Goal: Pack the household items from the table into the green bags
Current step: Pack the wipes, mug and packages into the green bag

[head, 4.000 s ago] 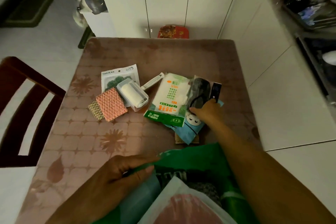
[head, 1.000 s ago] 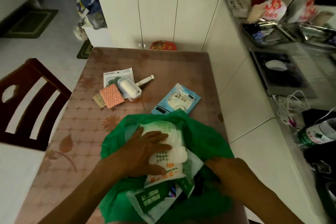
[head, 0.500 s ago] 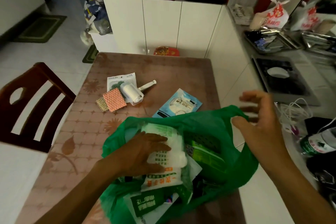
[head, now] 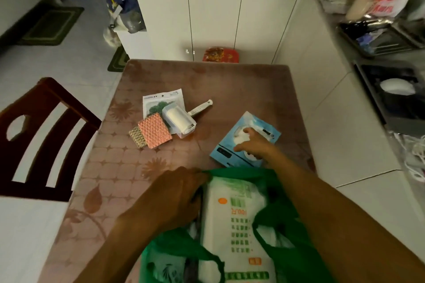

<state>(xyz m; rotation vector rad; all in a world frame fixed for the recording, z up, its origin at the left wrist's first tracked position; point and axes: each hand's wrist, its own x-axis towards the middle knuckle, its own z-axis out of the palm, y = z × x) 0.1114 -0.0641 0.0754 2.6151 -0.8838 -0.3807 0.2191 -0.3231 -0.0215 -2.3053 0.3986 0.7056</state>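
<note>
A green bag (head: 287,232) gapes open holding a white pack (head: 239,225); beyond it lie a blue packet (head: 225,156), lint roller (head: 181,122) and pink sponge (head: 154,133).

Little can be read; the white plastic packet with green print (head: 239,220), in the green bag at the lower middle of the frame, shows upside-down digits that look like "100"; its other characters, and the red marks on the white carrier bag (head: 386,0) at upper right, are too blurred.
</note>
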